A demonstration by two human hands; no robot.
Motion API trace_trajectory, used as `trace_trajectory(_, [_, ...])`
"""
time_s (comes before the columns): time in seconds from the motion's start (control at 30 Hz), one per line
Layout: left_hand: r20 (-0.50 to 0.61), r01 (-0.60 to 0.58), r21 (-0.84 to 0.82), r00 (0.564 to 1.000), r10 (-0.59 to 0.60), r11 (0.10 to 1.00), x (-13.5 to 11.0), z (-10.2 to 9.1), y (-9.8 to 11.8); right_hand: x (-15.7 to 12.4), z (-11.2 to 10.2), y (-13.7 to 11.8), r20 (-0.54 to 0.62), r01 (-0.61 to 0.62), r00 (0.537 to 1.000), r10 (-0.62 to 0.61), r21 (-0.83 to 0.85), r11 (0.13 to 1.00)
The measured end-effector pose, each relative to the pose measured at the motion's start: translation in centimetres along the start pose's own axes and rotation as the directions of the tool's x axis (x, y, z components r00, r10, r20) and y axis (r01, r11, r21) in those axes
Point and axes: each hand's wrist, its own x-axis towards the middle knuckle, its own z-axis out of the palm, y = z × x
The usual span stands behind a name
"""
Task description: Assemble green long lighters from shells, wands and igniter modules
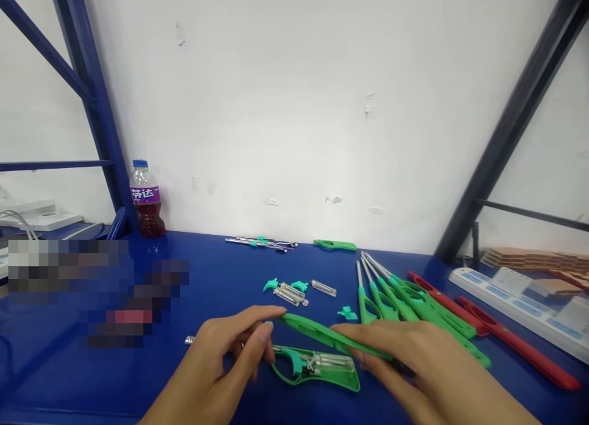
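Observation:
My right hand (409, 357) is closed on a green lighter casing half (317, 332), tilted above an opened lighter body (331, 376). That body shows a clear fuel tank (334, 362), a teal trigger (297, 362) and a loop handle. My left hand (225, 357) is closed around the lighter's front end, and its index fingertip touches the tip of the raised casing half. The lighter's metal nozzle tip (189, 340) sticks out left of this hand. Part of the metal tube is hidden behind the left fingers.
Behind lie loose clear tanks (288, 295), teal triggers (270, 284), metal tubes (257, 243) and another green casing half (335, 245). Several green lighters (391, 296) and red ones (519, 339) lie at right beside a power strip (519, 308). A drink bottle (147, 201) stands back left.

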Motion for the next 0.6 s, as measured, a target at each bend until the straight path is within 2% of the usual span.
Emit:
trace_trajectory(0.13, [-0.031,0.069,0.1,0.997,-0.066,0.993,0.7,0.1,-0.7,0.6,0.6,0.8,0.016,-0.001,1.0,0.0,0.051,0.999])
trace_trajectory(0.3, [0.064,0.014,0.184,0.998,-0.026,0.983,1.3,-0.5,-0.7,0.5,0.8,1.3,-0.01,-0.013,1.0,0.014,0.103,0.995])
trace_trajectory(0.37, [0.052,0.009,0.164,0.998,-0.018,0.986,1.2,-0.7,-0.5,0.6,0.6,1.2,0.024,-0.032,0.999,0.029,0.123,0.992])
trace_trajectory(0.47, [-0.026,0.042,0.063,0.999,-0.041,0.997,1.0,-0.6,-0.3,1.0,0.5,1.0,0.081,-0.081,0.994,0.071,0.124,0.989])
trace_trajectory(0.6, [-0.041,0.066,-0.013,0.997,-0.067,0.998,0.9,-0.4,-0.4,1.0,0.8,1.0,0.068,-0.15,0.987,0.144,0.091,0.985])
